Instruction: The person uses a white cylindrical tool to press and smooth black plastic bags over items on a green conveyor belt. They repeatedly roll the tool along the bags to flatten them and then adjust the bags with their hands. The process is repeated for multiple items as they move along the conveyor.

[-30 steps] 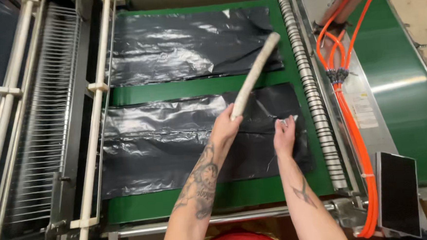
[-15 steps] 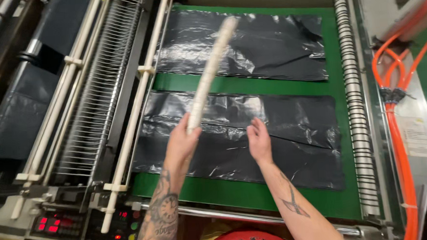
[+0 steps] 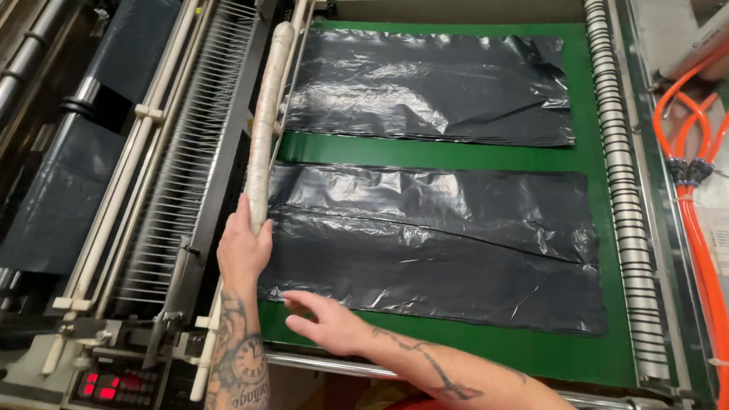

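Fingers of the left hand [image 3: 244,246] wrap tight around the lower end of a long pale rod [image 3: 264,129], which lies along the left edge of the green belt [image 3: 428,147], its far end up near the belt's far left corner. The grip at one end lets the rod line up with the white rail [image 3: 112,235] beside it. The right hand [image 3: 325,322] lies flat and open, fingers spread, holding nothing, palm pressing the near left corner of the nearer black plastic sheet [image 3: 433,243], apparently to keep it from sliding. A second black sheet [image 3: 429,85] rests farther up the belt, apart from the first. Orange hoses [image 3: 698,221] run along the right edge.
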